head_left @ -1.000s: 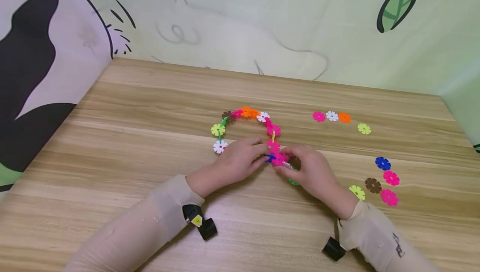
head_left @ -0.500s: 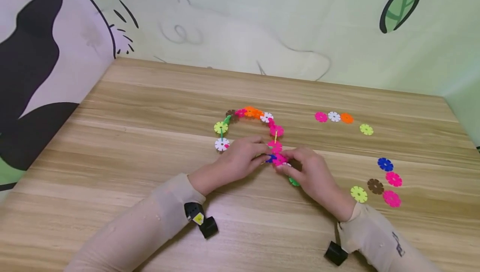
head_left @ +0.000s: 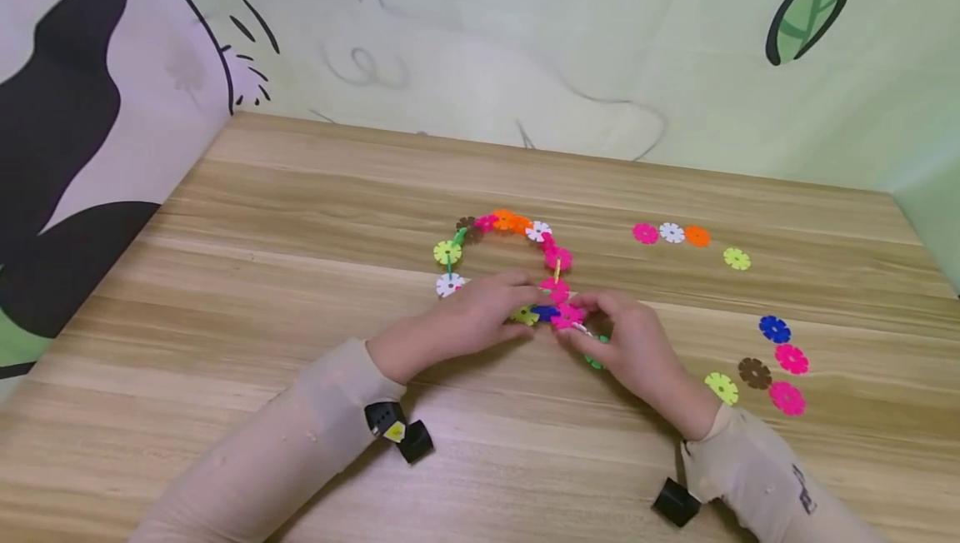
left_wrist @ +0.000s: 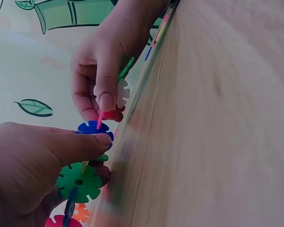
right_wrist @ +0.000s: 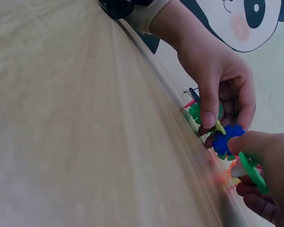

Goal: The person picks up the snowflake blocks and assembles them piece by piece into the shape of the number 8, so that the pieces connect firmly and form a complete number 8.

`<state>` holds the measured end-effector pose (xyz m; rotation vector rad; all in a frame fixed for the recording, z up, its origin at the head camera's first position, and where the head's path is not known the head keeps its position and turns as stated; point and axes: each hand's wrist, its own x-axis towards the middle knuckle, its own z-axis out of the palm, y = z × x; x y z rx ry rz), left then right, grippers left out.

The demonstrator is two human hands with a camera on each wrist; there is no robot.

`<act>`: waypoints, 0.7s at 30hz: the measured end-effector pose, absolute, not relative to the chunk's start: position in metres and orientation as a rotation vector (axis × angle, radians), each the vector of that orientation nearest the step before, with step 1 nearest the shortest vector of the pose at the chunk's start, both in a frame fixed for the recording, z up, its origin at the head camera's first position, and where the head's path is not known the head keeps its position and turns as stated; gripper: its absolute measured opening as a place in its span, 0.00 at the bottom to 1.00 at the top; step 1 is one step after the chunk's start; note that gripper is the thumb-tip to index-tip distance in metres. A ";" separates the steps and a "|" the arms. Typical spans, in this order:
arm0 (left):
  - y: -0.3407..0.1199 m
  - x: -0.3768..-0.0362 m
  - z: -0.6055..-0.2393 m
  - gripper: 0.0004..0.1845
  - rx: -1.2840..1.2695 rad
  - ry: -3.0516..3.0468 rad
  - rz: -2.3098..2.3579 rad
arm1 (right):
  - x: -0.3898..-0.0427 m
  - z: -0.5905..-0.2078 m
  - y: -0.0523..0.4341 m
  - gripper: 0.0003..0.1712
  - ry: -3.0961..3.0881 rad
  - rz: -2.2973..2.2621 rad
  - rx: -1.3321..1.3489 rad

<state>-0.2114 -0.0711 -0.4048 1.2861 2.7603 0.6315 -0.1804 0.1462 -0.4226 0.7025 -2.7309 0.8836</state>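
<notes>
**Q:** Where are we, and what is around us?

**A:** Wood-grain table [head_left: 300, 218] fills our view, set in a corner. Behind it hangs a pale green wall cloth [head_left: 480, 35] with cartoon line drawings and a leaf; a panda drawing shows in the right wrist view. We find no readable words or brand names. A dark mark on the right sleeve [head_left: 799, 489] is too small to read.

**Q:** What are our hands doing?

**A:** Both meet at the middle of the table. Our left hand [head_left: 468, 322] has thumb and fingers curled, pinching a blue flower disc [head_left: 545, 311] at the near end of a curved chain of plastic discs [head_left: 510, 226]. Our right hand [head_left: 633, 347] pinches the pink disc [head_left: 567, 316] just beside the blue one, with white and green discs tucked under its fingers. The two hands almost touch.

**Q:** Where does the chain lie?

**A:** It arcs away from our hands on the table, in yellow, brown, pink, orange and white pieces.

**Q:** Anything else?

**A:** Loose discs lie to the right: a row of four [head_left: 686, 236] farther back and a cluster of five [head_left: 765, 364] near our right wrist.
</notes>
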 end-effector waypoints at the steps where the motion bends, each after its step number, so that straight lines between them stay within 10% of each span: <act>1: -0.071 -0.211 -0.404 0.22 1.293 2.757 0.627 | -0.180 -0.422 0.147 0.18 -2.731 0.883 0.708; 21: -0.066 -0.210 -0.403 0.20 1.241 2.862 0.604 | -0.185 -0.417 0.145 0.27 -2.819 0.813 0.677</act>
